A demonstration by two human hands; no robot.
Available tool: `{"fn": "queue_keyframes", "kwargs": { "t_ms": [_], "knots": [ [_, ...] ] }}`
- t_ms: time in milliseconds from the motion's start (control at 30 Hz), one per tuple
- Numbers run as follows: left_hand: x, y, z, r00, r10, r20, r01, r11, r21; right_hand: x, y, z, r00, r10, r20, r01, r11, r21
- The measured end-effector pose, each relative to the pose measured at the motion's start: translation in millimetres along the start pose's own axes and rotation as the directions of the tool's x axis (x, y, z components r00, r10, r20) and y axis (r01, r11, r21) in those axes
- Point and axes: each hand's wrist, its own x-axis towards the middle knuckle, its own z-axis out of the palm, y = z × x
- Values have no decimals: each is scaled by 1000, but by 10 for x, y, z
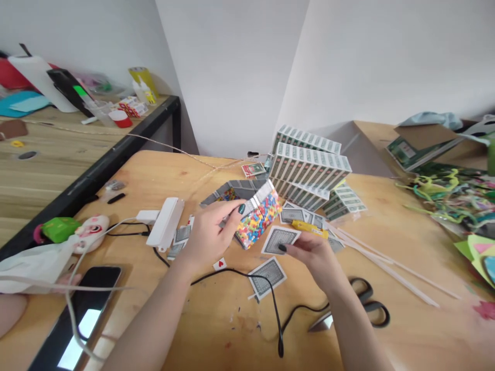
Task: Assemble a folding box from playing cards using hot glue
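My left hand point(214, 224) is closed on a folded card piece point(260, 219), printed with colourful toy bricks and edged in grey playing-card pattern. The piece is tilted up over the table. Pinched in my right hand point(315, 257) is a playing card point(279, 240), its grey patterned back showing, just right of the piece. Another playing card point(268, 277) lies face down below it, partly under a black cable. Behind my left hand sits a grey card structure point(235, 186) with some brick print inside. A yellow cutter point(309, 228) rests on cards beyond my right hand.
Stacked card boxes point(309, 167) stand at the back right. Scissors point(367, 304) lie by my right forearm, pale strips point(390, 263) to the right. A black cable point(276, 309) crosses in front. Left are a white power strip point(166, 224) and a phone point(77, 319).
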Motion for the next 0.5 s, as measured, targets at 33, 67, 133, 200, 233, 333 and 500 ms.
{"fn": "queue_keyframes", "kwargs": {
  "t_ms": [33, 67, 133, 200, 233, 333, 500],
  "knots": [
    [6, -1, 23, 1000, 10, -1, -10, 1000, 7, -10, -36, -5, 999, -27, -20, 27, 1000, -11],
    [11, 1, 44, 1000, 14, -6, -14, 1000, 14, -18, -73, -6, 998, -56, -41, 55, 998, -24],
    [16, 3, 90, 1000, 16, -23, -16, 999, 29, -26, -143, 12, 989, -105, -102, 102, 994, -37],
    [10, -8, 155, 999, 34, -40, -32, 998, 61, -27, -190, 56, 981, -122, -154, 119, 992, -32],
    [3, -22, 197, 998, 53, -41, -49, 995, 89, -25, -200, 84, 980, -111, -167, 108, 994, -26],
    [-22, -99, 351, 991, 131, -6, -128, 977, 171, -16, -160, 156, 985, -8, -175, 8, 1000, -1],
    [-34, -185, 529, 948, 174, 266, -257, 913, 318, -2, 68, 145, 965, 55, -258, -88, 989, -117]
  ]
}}
